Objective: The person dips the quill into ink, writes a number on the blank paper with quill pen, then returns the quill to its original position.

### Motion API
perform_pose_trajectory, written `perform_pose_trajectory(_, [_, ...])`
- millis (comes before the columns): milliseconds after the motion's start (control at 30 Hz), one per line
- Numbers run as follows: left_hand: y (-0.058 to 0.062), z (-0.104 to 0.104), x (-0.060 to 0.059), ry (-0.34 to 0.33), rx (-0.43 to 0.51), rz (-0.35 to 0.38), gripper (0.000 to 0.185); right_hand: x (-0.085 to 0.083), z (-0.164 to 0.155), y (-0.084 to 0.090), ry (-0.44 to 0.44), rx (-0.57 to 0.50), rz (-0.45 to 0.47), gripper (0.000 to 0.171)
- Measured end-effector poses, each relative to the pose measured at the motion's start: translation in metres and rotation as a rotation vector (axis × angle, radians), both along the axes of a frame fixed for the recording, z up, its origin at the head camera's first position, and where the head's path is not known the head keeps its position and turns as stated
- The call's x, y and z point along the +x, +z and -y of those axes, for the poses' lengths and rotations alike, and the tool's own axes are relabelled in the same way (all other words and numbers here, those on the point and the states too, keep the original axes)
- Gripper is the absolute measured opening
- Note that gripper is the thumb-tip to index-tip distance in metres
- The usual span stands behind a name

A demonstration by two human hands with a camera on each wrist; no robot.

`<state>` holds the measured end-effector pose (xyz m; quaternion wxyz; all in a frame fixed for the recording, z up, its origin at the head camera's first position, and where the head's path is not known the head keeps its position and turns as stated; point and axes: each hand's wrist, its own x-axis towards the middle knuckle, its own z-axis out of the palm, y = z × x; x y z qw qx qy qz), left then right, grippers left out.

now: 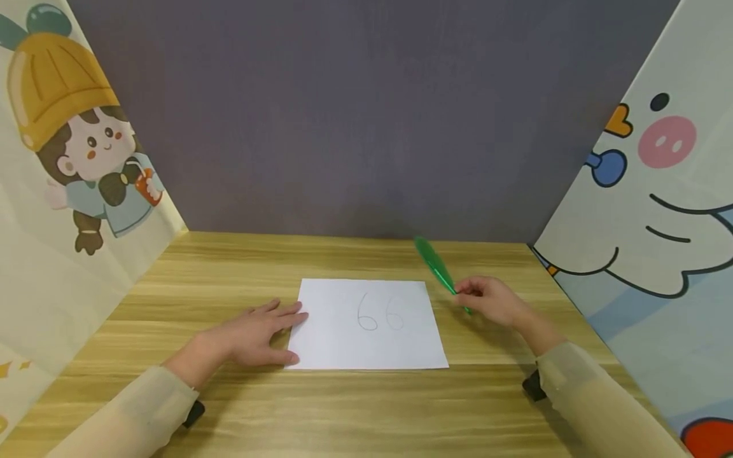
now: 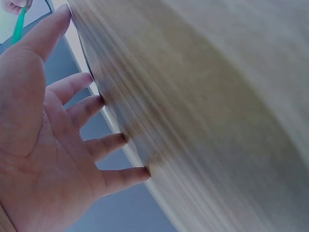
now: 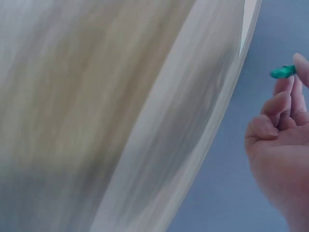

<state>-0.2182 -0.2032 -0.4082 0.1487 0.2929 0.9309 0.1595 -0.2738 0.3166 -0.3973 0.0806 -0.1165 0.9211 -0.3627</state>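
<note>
Paper (image 1: 366,327) reads "66"; right hand (image 1: 492,300) pinches green pen (image 1: 438,268).

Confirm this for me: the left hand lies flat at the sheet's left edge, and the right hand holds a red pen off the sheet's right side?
Not quite: the pen is green, not red, as the head view shows. The rest stands: the left hand lies flat at the left edge of the sheet, and the right hand holds the pen off its right side.

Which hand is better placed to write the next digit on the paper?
Probably the right hand: it already pinches the green pen just beside the paper. The left hand lies flat, fingers on the paper's left edge, steadying it.
</note>
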Motion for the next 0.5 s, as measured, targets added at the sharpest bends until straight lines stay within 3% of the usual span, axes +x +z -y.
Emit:
perform_pose_trajectory(167, [0.001,-0.001,0.000,0.003,0.001,0.002,0.094,0.000,0.008,-0.002,0.009,-0.026,-0.003,0.040])
perform_pose_trajectory(500, [0.002,-0.001,0.000,0.004,-0.016,-0.011,0.093,-0.001,0.025,-0.001,-0.070,-0.056,0.025,0.042])
